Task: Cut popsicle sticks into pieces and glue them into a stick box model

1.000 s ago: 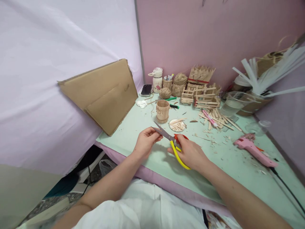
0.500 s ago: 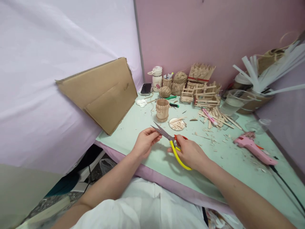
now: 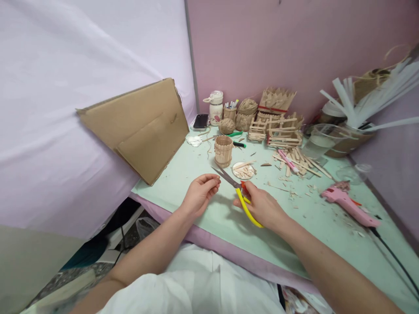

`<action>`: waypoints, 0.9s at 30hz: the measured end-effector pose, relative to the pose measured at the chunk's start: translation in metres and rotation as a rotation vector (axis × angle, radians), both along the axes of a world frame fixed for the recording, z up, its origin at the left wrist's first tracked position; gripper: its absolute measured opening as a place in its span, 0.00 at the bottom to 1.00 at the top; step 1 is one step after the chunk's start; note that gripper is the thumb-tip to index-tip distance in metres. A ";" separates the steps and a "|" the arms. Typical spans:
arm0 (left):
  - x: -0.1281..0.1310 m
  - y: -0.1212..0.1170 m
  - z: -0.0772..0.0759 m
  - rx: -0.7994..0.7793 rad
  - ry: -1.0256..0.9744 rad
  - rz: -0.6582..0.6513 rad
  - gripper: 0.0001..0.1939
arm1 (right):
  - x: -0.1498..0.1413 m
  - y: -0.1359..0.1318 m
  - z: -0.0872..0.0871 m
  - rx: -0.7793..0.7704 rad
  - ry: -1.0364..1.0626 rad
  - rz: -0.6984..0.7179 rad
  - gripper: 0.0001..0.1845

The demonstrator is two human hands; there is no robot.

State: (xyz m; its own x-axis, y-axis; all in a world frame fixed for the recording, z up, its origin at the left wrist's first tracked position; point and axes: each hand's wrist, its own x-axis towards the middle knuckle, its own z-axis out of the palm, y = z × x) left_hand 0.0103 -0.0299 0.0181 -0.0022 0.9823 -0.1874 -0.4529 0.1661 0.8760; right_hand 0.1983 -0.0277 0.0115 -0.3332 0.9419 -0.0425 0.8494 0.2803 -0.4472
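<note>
My right hand (image 3: pixel 263 205) grips a pair of scissors (image 3: pixel 247 208) with yellow and red handles. Their dark blades are slightly apart and point up and to the left. My left hand (image 3: pixel 201 194) is closed in a pinch just left of the blades; whatever sits between its fingertips is too small to make out. Beyond the blades stands a small wooden-stick cup (image 3: pixel 223 151) shaped like a barrel. To the right of that cup lies a round white lid or dish (image 3: pixel 242 176) holding small cut pieces of wood.
A pink glue gun (image 3: pixel 352 205) with a black cord lies at the right. Popsicle sticks (image 3: pixel 303 161) are heaped near a clear plastic cup (image 3: pixel 322 141). Stick-built models (image 3: pixel 283 131), twine balls (image 3: pixel 227 126) and a bottle (image 3: pixel 216 109) line the back. A cardboard sheet (image 3: pixel 147 135) leans left.
The scissors have drawn away from my left fingertips, shifting a little up and right with my right hand. My left hand has stayed nearly in place.
</note>
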 end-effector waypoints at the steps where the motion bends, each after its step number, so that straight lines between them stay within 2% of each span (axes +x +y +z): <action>1: 0.000 0.000 -0.001 0.011 0.002 -0.005 0.07 | -0.001 -0.001 0.000 0.015 -0.024 0.000 0.15; 8: 0.002 -0.001 -0.005 0.069 0.037 -0.033 0.08 | -0.003 -0.003 -0.001 0.086 -0.089 -0.001 0.18; 27: 0.003 0.000 -0.001 0.074 0.246 -0.039 0.10 | -0.006 -0.007 0.005 0.015 -0.135 0.007 0.21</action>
